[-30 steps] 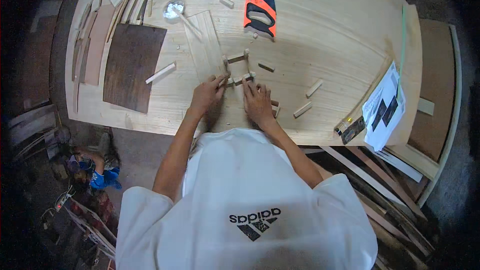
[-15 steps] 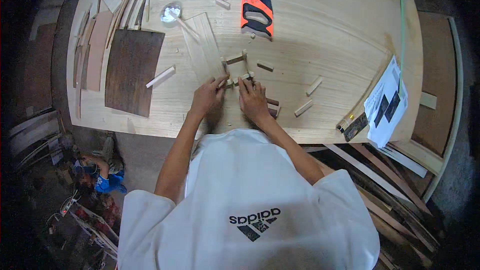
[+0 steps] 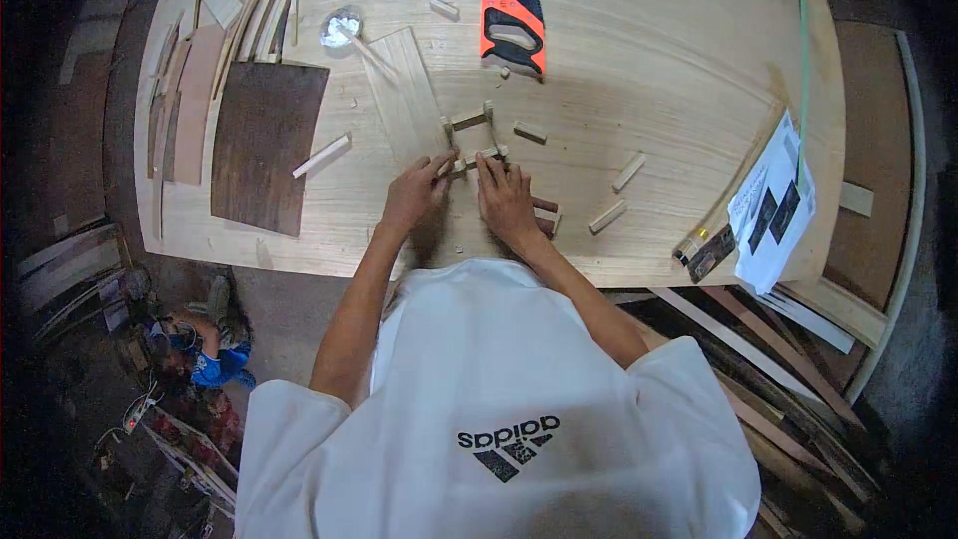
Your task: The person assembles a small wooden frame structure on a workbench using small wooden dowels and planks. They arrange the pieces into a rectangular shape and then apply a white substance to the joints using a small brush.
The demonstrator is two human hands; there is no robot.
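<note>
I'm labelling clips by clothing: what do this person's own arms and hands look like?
The left hand and right hand are bare, with no gloves. The forearms are uncovered, with no watch or band showing. The white sleeves are short, part of a white shirt with dark print.

You are in a woodworking workshop: well beyond your fingers (image 3: 504,174), a handsaw (image 3: 514,10) lies on the broad wooden tabletop (image 3: 649,60). Short cut sticks (image 3: 628,172) lie to their right, a dark wood panel (image 3: 267,145) and thin boards (image 3: 197,105) to their left. Lower right of them, past the table edge, long timber lengths (image 3: 731,341) are piled.
</note>
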